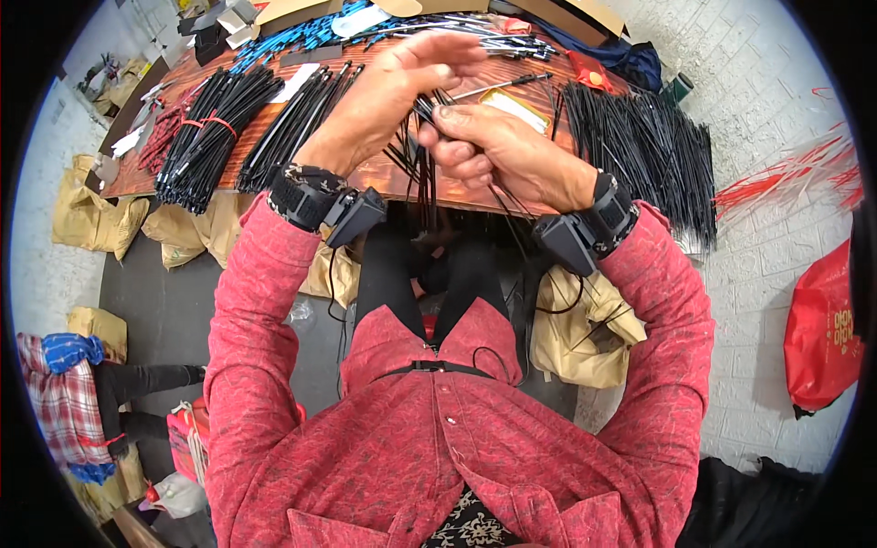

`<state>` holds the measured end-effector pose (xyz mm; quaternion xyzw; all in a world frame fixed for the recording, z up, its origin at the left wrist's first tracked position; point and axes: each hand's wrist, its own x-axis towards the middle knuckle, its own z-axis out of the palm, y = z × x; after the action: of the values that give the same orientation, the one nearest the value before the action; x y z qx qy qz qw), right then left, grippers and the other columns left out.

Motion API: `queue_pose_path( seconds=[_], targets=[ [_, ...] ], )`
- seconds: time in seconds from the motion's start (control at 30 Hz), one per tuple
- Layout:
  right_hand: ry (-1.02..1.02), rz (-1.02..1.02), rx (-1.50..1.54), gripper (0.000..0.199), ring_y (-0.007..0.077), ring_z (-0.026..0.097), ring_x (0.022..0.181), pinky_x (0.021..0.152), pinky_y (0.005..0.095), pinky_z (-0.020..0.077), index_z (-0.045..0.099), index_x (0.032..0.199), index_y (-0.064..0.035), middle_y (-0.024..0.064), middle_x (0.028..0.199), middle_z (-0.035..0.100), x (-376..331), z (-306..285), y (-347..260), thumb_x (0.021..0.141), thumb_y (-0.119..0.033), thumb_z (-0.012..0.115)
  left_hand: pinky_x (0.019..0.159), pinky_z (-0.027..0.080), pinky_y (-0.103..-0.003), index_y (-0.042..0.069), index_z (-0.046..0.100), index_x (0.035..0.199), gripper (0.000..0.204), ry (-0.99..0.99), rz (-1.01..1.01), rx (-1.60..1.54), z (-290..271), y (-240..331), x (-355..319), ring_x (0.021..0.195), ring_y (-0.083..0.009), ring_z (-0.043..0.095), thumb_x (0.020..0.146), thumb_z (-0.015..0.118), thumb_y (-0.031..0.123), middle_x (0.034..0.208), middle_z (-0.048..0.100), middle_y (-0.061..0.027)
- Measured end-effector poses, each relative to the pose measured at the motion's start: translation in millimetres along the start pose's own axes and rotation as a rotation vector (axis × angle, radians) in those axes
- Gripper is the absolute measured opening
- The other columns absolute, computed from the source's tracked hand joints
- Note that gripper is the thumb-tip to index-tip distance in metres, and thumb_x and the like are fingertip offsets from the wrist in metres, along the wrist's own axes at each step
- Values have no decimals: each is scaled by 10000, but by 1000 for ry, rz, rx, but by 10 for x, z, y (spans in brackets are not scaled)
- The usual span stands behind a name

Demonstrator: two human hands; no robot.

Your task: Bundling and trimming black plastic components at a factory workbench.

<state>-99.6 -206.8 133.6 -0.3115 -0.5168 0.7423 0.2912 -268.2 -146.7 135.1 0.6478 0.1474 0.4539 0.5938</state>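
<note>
My right hand (pixel 507 151) is closed around a small bunch of thin black rods (pixel 424 173), which hang down past the table's near edge. My left hand (pixel 384 96) is just left of it, its fingers stretched out and the thumb apart. The heel of that hand is close to the upper ends of the rods; whether it touches them I cannot tell. Behind the hands, a single dark rod with a paler shaft (pixel 507 84) lies slanted on the table.
The wooden table (pixel 370 178) carries a black rod bundle tied with red (pixel 215 128), loose black rods (pixel 292 132), a wide black pile (pixel 639 146) and blue-tipped rods (pixel 311 38). Tan sacks (pixel 585 333) are on the floor. A person in plaid (pixel 59 388) is at left.
</note>
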Motion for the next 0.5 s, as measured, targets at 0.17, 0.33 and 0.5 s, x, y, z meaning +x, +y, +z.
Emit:
queue_pose_path(
  seconds=[0.17, 0.33, 0.5],
  targets=[
    [64, -50, 5, 279, 15, 281, 562, 472, 167, 233, 532, 965, -40, -80, 677, 346, 3, -4, 77, 1037, -304, 478, 1056, 421, -357, -9, 505, 1333, 380, -89, 95, 34, 84, 172, -192, 1181, -251, 579, 983, 516, 139, 1292, 583, -174],
    [62, -216, 62, 269, 15, 284, 559, 477, 167, 245, 534, 957, -55, -81, 674, 345, 0, -147, 68, 1042, -301, 470, 996, 468, -387, -25, 548, 1247, 343, -322, 267, -294, -452, 259, -793, 1151, -229, 585, 968, 557, 176, 1157, 618, -160],
    [42, -197, 149, 281, 15, 290, 551, 472, 174, 251, 540, 952, -62, -82, 662, 352, -27, -146, 64, 1042, -318, 467, 1029, 433, -384, 17, 474, 1328, 498, 356, -240, 175, -810, -226, -1193, 1069, -265, 617, 908, 668, 203, 1164, 621, -164]
  ],
)
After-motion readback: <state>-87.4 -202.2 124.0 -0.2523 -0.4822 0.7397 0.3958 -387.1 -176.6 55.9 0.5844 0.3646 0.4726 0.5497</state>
